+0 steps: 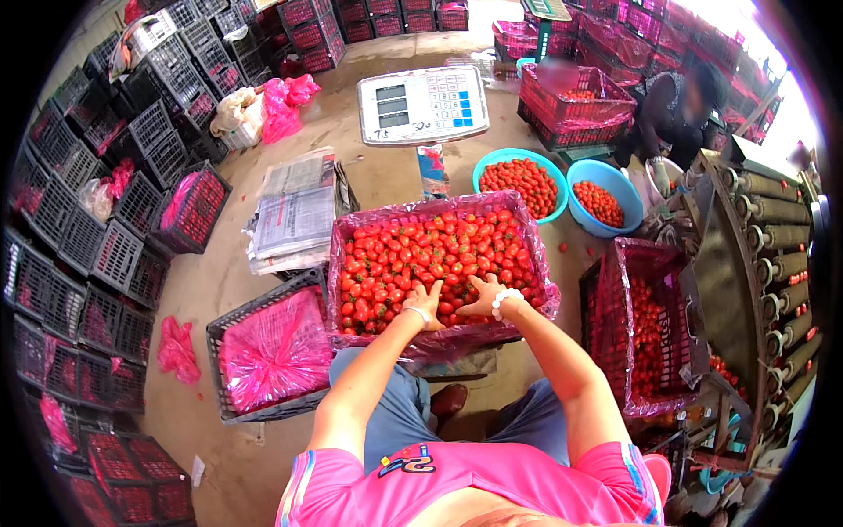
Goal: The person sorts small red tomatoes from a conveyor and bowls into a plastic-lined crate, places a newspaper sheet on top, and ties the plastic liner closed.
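A plastic crate lined with pink film (550, 290) stands before me, filled with small red cherry tomatoes (421, 253). My left hand (425, 305) rests on the tomatoes near the crate's front side, with its fingers spread. To its right, my right hand (486, 296) also lies on the tomatoes, fingers apart and a white bead bracelet (507, 302) at the wrist. Neither hand shows a tomato gripped in it, though some fingertips are partly hidden. Behind the crate rises a weighing scale's display panel (423, 105) on a post.
At left sits a dark crate covered with pink film (276, 349), below stacked newspapers (293, 207). Two blue basins (552, 214) (622, 228) hold tomatoes. On the right are a partly filled crate (602, 329) and a roller sorting machine (777, 263). A person (668, 112) crouches beyond the basins.
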Available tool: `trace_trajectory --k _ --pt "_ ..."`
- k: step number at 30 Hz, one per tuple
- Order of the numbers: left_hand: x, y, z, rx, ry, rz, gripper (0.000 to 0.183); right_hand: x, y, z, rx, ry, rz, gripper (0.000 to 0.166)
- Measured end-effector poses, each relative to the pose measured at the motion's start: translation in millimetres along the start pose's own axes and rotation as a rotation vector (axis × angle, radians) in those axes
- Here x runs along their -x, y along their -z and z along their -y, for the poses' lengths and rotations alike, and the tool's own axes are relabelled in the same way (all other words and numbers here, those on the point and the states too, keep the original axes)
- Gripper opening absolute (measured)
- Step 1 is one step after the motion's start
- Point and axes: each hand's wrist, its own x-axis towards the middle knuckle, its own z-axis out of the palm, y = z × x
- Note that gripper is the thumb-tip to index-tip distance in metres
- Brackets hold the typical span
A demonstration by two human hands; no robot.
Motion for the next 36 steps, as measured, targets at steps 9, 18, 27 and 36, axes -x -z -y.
trace_trajectory --k 9,18,27,36 --pt "-20 -26 -11 0.119 0.009 -0.116 0.108 -18 -24 -9 -0.273 0.029 -0.082 0.103" --pt "-37 -40 -26 0.685 -0.136 -0.15 0.125 -54 -35 -4 -1.33 -0.056 -0.158 0.069" --pt "-35 -42 -22 1.002 -0.276 -0.429 0.122 -36 -19 28 -1.574 0.123 -0.132 0.051" --pt "-30 -8 -148 0.92 -0.505 -0.514 0.096 45 39 -53 -1.693 0.166 -0.298 0.036"
